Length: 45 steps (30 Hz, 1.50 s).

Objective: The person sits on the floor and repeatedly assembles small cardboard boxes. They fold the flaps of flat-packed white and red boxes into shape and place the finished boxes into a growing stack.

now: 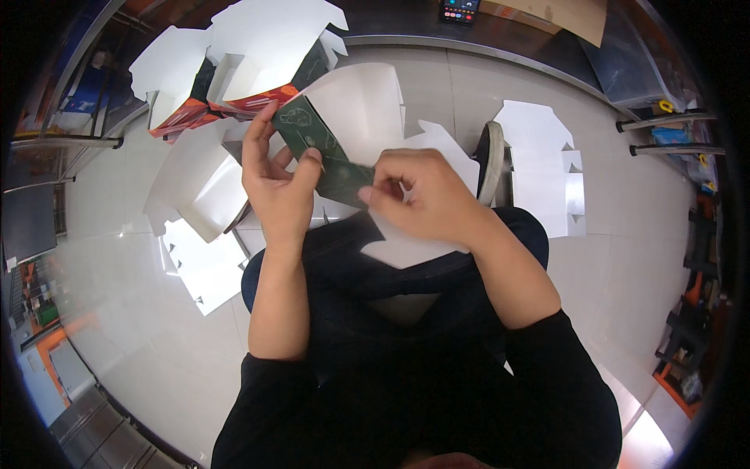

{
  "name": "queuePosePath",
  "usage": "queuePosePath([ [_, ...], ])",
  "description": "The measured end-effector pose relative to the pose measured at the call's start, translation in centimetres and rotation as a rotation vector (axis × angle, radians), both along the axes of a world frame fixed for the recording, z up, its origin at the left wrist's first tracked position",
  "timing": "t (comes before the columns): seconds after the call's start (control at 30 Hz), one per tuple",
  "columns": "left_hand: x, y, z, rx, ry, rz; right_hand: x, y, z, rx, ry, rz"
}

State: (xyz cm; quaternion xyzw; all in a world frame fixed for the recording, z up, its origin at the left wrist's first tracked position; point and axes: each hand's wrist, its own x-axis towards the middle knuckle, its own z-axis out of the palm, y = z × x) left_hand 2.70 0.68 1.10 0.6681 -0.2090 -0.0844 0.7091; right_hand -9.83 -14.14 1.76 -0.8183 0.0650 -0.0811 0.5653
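Above my lap is a partly folded cardboard box point(359, 94), white inside, with a dark green printed side facing me. My left hand point(282, 168) grips its left end, the thumb pressed on the green side and the fingers behind the edge. At the lower right of that side, my right hand point(414, 191) pinches the green panel between thumb and curled fingers. A white flap point(418, 246) of card reaches out beneath my right hand, over my leg. Some of the left fingers are hidden behind the card.
Open boxes with red and dark sides point(262, 98) stand at the far left. Another white box point(207, 184) lies left of my hands, with flat card point(205, 266) nearer. More flat white card point(539, 168) lies right of my shoe point(491, 160). A phone point(459, 11) rests on a dark ledge.
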Motion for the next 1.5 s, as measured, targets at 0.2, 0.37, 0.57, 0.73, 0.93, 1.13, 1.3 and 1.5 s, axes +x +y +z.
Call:
queuePosePath([
  [0.2, -0.7, 0.0, -0.1, 0.147, -0.235, -0.100, 0.1, -0.2, 0.0, 0.039, 0.124, -0.007],
  [0.37, -0.5, -0.2, -0.3, 0.236, -0.525, -0.169, 0.2, 0.0, -0.5, -0.045, 0.112, -0.084],
  [0.57, -1.4, -0.5, -0.8, 0.164, -0.511, -0.174, 0.5, 0.0, -0.4, 0.198, 0.015, -0.275],
  [0.73, -1.9, -0.6, -0.4, -0.021, -0.467, -0.244, -0.7, 0.3, 1.1, 0.336, 0.121, -0.042],
  [0.93, 0.6, 0.8, -0.1, -0.154, 0.048, -0.197, -1.2, -0.4, 0.9, -0.387, -0.088, 0.141],
  [1.13, 3.1, 2.1, 0.3, -0.099, 0.268, -0.020, -1.0, -0.7, -1.4, -0.716, 0.070, -0.032],
  [1.3, 3.8, 2.7, -0.2, 0.086, 0.211, 0.092, -0.5, -3.2, -1.7, -0.816, -0.064, -0.124],
  [1.5, 5.3, 5.4, 1.2, 0.013, 0.134, 0.166, 1.1, -3.0, -1.8, -0.813, -0.351, -0.128],
])
